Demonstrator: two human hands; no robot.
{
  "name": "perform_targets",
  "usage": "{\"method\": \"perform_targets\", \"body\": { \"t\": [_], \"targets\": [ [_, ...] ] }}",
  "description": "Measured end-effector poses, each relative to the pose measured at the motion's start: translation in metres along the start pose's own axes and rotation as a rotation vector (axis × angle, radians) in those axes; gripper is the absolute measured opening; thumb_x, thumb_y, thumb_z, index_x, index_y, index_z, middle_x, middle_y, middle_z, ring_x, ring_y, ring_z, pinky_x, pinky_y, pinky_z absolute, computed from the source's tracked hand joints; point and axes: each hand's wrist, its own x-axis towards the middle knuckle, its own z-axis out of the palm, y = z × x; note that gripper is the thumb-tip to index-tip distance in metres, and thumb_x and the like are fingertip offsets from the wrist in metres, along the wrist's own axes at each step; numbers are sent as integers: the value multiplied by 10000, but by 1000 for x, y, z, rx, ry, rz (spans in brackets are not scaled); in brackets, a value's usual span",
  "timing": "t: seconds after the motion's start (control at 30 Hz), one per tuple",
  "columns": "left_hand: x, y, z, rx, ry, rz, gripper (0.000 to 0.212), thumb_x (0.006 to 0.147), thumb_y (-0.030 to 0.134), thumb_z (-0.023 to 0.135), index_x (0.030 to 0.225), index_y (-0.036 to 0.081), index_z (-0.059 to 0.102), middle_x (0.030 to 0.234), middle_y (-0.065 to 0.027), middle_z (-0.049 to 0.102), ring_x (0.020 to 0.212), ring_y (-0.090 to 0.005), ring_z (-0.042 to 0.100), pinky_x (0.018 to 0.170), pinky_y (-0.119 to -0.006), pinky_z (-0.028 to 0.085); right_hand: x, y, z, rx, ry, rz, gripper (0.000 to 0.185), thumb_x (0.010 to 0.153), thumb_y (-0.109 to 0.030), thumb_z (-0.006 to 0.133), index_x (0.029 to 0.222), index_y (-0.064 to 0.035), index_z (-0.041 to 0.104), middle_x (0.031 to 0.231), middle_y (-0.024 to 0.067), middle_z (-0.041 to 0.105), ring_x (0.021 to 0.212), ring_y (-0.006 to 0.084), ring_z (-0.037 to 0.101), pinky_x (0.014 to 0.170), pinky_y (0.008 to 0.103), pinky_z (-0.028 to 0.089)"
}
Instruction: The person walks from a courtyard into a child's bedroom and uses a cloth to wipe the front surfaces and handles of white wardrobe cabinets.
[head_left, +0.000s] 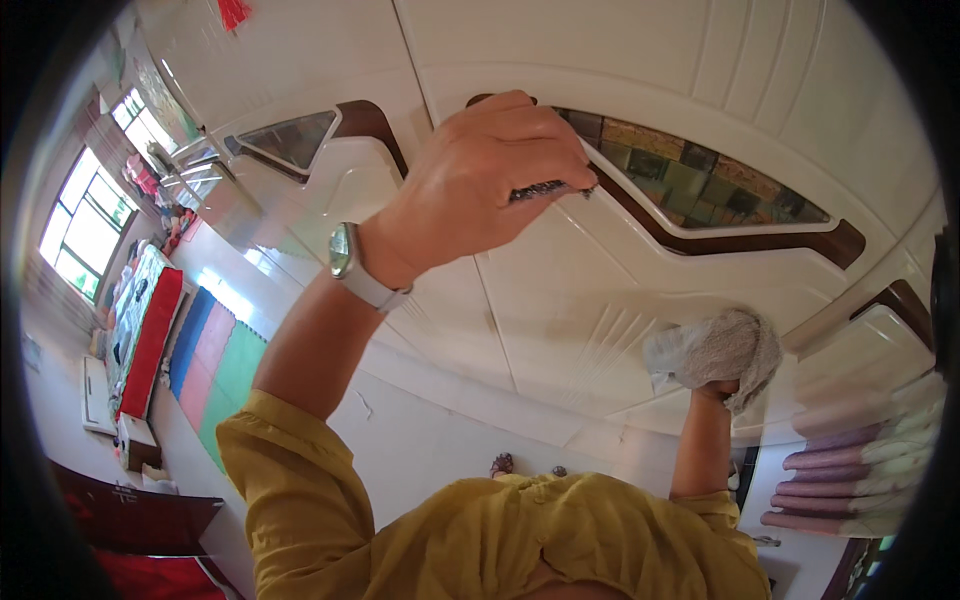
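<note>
My left hand (510, 176), with a watch (346, 251) on its wrist, is raised in front of a glossy cream wardrobe door (570, 262). Its fingers are closed on a dark, glinting scourer (540, 190), mostly hidden in the palm. Just behind the knuckles shows a piece of the dark brown trim (480, 99). Lower on the right, a grey terry cloth (731, 349) covers most of my right hand (720, 388). The cloth lies against or close to the door's lower part; whether it touches I cannot tell.
Brown strips frame a mosaic-patterned inset (690, 176) and a smaller triangular inset (289, 141) on the doors. A red tassel (233, 13) hangs at the top. Coloured foam mats (217, 367) and a bed (150, 330) are at left. A purple-and-white curtain (832, 472) hangs at right.
</note>
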Motion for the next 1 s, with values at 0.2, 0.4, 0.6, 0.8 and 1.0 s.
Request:
{"method": "perform_targets", "body": {
  "t": [0.2, 0.4, 0.6, 0.8, 1.0],
  "targets": [
    [-38, -12, -19, 117, 49, -164, 220, 652, -71, 716, 838, 42, 683, 898, -92, 638, 833, -209, 598, 707, -300, 485, 38, -23, -78, 10, -714, 102, 555, 891, -477, 402, 1303, -106, 430, 1367, 89, 409, 1276, 279, 343, 1073, 441, 240],
    [-4, 5, 4, 53, 1, -19, 199, 643, -69, 714, 809, 30, 669, 889, -76, 627, 785, -233, 575, 672, -305, 469, 6, 6, -17, -48, -763, 74, 484, 920, -438, 397, 1272, -111, 460, 1235, 87, 524, 1171, 239, 463, 1007, 386, 360],
    [-20, -1, -10, 87, 11, -43, 189, 643, -63, 703, 794, 37, 652, 903, -60, 623, 802, -227, 576, 658, -306, 477, 37, -17, -75, -861, -483, -288, 542, 894, -476, 400, 1293, -112, 447, 1351, 83, 430, 1258, 282, 367, 1070, 454, 244],
    [-24, 4, 1, 24, 66, -185, 179, 685, -80, 687, 829, 22, 654, 979, -84, 581, 848, -212, 583, 664, -277, 484, 5, 0, -18, -32, -28, -81, 550, 898, -477, 389, 1300, -105, 436, 1350, 81, 433, 1267, 274, 359, 1075, 451, 236],
    [-28, 9, -1, 66, 92, -221, 167, 687, -62, 689, 820, 35, 657, 964, -81, 547, 810, -190, 569, 634, -264, 471, 22, -19, -50, -199, -426, -52, 534, 907, -456, 384, 1303, -100, 426, 1340, 81, 438, 1257, 262, 368, 1070, 429, 248]
  ]
}}
